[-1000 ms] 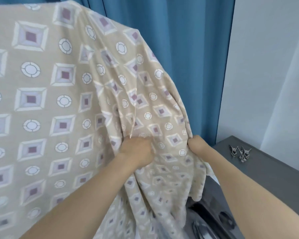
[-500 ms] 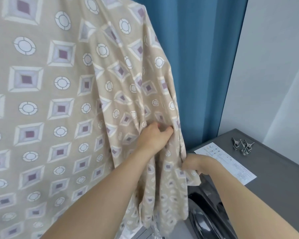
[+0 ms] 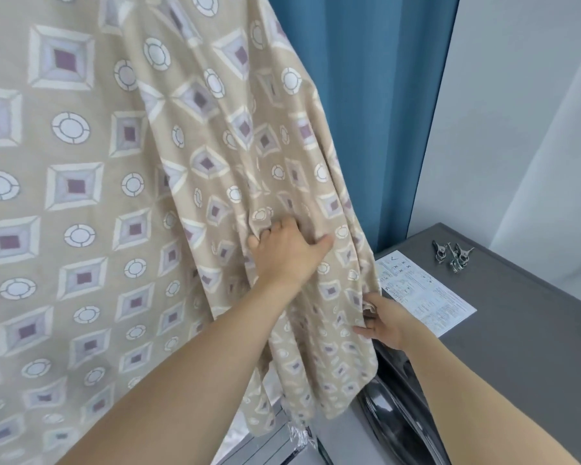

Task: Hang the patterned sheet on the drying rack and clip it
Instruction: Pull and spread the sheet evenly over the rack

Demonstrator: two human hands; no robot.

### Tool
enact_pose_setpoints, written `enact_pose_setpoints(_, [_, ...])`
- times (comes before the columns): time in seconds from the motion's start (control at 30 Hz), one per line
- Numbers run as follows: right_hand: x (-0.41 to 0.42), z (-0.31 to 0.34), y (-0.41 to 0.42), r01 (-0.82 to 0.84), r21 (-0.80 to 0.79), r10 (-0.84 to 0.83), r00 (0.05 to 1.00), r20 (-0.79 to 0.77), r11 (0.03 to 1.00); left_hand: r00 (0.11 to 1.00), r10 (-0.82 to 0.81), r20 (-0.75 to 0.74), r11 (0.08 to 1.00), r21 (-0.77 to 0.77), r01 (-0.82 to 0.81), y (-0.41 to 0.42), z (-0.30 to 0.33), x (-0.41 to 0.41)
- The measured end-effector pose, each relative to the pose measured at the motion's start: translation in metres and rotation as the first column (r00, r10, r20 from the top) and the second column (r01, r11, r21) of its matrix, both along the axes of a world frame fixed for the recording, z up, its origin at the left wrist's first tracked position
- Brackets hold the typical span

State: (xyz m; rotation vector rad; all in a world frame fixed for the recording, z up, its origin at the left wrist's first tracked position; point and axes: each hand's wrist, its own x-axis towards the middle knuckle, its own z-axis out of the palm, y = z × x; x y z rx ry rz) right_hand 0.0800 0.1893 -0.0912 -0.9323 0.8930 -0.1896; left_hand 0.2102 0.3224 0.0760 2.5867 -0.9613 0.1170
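Beige sheet hangs bunched; left hand grips a fold, right hand pinches its edge. A hard tug could drag it down, clips unused on the counter.

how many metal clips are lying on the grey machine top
3, as far as I can tell. The metal clips lie bunched together on the far part of the grey machine top, beyond the printed sheet of paper. Overlap may hide another.
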Motion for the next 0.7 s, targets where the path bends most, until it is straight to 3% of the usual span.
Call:
enact_pose_setpoints(0.07, [-0.003,-0.004,0.003,-0.066,-0.024,0.066,0.998,-0.004,0.998,0.995,0.009,0.103,0.998,-0.068,-0.002,-0.008,0.001,-0.003])
enact_pose_setpoints(0.17, [-0.007,-0.013,0.008,-0.089,-0.069,0.082,0.991,-0.101,0.994,0.995,-0.027,0.096,1.0,0.012,0.026,-0.013,0.006,-0.002])
enact_pose_setpoints(0.33, [-0.007,-0.018,0.004,0.291,-0.178,-0.331,0.906,-0.266,0.94,0.994,-0.089,0.06,0.982,0.171,0.078,-0.003,0.009,0.0])
enact_pose_setpoints(0.4, [-0.009,-0.014,0.002,0.347,-0.142,-0.373,0.888,-0.269,0.927,0.994,-0.087,0.066,0.98,0.184,0.074,0.003,0.008,0.001])
enact_pose_setpoints(0.47, [-0.012,-0.015,0.004,0.227,-0.034,-0.228,0.948,-0.223,0.973,0.997,-0.066,0.043,0.977,0.205,0.056,0.008,0.004,0.005])
enact_pose_setpoints(0.53, [-0.016,-0.018,0.006,-0.011,0.09,0.029,0.979,-0.199,0.996,0.997,-0.058,-0.04,0.973,0.22,0.066,0.011,-0.004,0.009])
enact_pose_setpoints(0.63, [-0.021,-0.016,0.011,-0.4,0.142,0.414,0.906,-0.087,0.905,0.984,-0.062,-0.167,0.973,0.208,0.097,0.019,-0.012,0.015])
enact_pose_setpoints(0.7, [-0.02,-0.011,0.017,-0.51,0.154,0.506,0.86,0.072,0.846,0.984,-0.07,-0.165,0.972,0.21,0.105,0.021,-0.012,0.017])
